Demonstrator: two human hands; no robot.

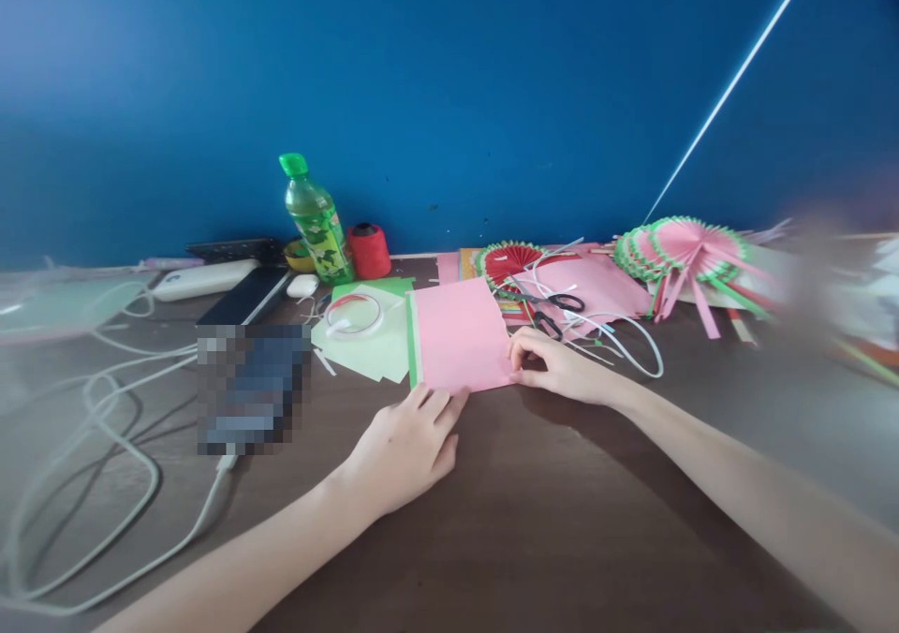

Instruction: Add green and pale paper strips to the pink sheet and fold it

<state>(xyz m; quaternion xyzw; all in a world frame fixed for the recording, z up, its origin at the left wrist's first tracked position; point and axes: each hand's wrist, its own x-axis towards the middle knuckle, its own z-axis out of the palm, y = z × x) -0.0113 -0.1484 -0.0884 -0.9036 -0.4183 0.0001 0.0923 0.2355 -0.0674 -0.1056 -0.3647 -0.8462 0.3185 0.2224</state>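
Note:
A pink sheet of paper [460, 338] with a green and white strip [413, 341] along its left side lies in front of me. My left hand [411, 441] has its fingertips on the sheet's near edge, by the left corner, the fingers bent and close together. At the near right corner, my right hand [554, 366] pinches the paper between thumb and fingers. Black-handled scissors [558, 305] lie just behind the right hand, among white cords. Pale green paper [365, 347] with a roll of tape [355, 316] on it rests left of the pink sheet.
A green-capped bottle [314, 221] and a red spool of thread [369, 254] stand by the blue wall. Pleated paper fans [695, 249] and pink sheets [596, 287] lie at the back right. A phone [259, 390], its cable [203, 511] and a white power bank [205, 280] occupy the left.

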